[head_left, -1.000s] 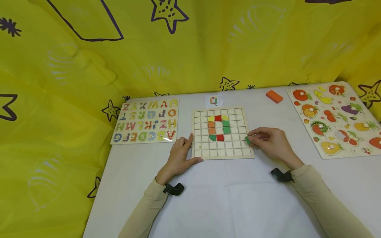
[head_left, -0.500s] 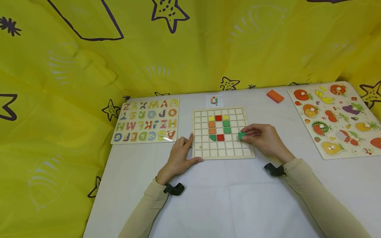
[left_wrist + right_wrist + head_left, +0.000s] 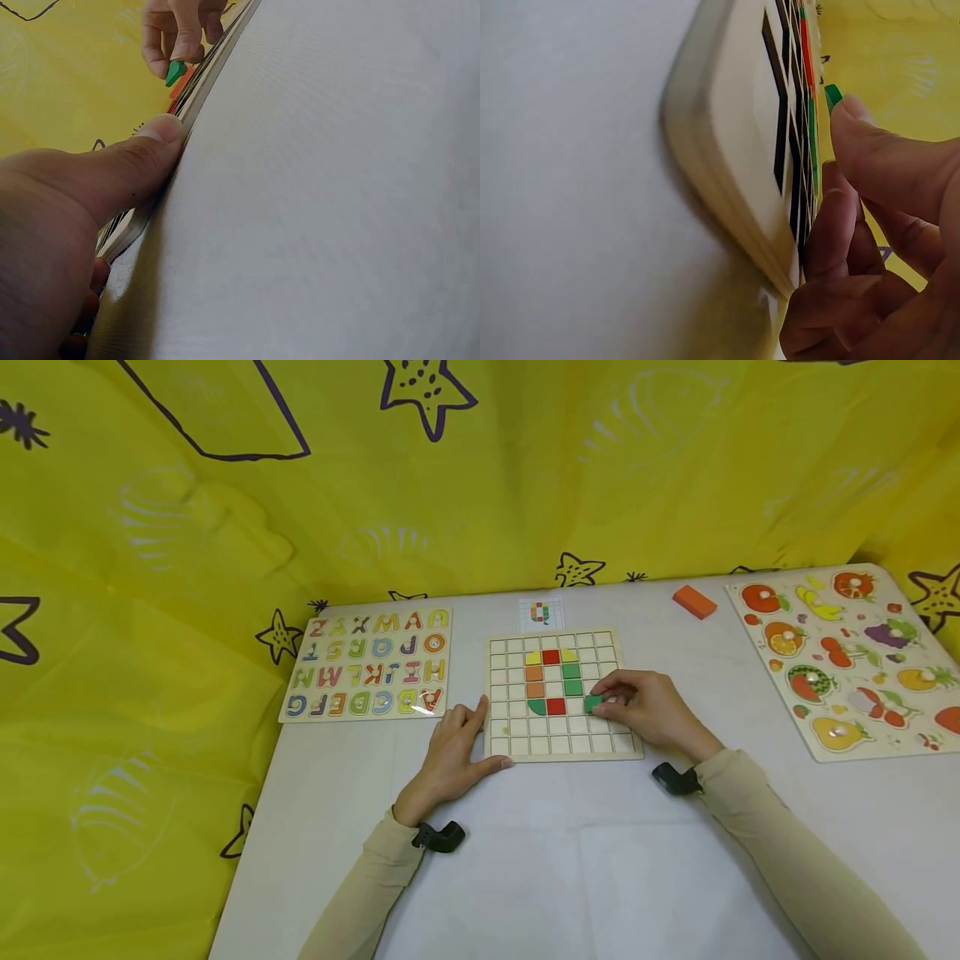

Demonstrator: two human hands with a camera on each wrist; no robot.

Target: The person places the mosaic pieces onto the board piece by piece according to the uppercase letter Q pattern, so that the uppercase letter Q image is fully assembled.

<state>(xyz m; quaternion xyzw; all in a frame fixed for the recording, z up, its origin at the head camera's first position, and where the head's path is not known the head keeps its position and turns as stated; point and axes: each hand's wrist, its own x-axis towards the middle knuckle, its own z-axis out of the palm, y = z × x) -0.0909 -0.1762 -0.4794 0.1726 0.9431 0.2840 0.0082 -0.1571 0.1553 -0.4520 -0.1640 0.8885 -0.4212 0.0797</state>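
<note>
In the head view, a square wooden grid board (image 3: 517, 727) lies at the middle of the table, with red, orange, yellow and green tiles set in a ring in its cells. My left hand (image 3: 448, 758) holds the board's near left corner, thumb at the front edge and fingers along the left side. Between the thumb and fingertips of my right hand (image 3: 651, 708) is a small green tile (image 3: 593, 703), over the board's right half. The left wrist view shows this green tile (image 3: 176, 73) tilted, above the board's surface. My right palm is hidden in the head view.
Behind the board lies a pattern card (image 3: 552, 605) showing a similar coloured ring with a tail. An alphabet puzzle (image 3: 292, 714) lies to the left, a fruit puzzle (image 3: 817, 747) to the right. An orange block (image 3: 694, 602) sits at the back right, before a yellow curtain (image 3: 480, 510).
My right hand has moved left with the green tile, from the board's right edge to a spot nearer the coloured ring. My left hand has stayed at the corner.
</note>
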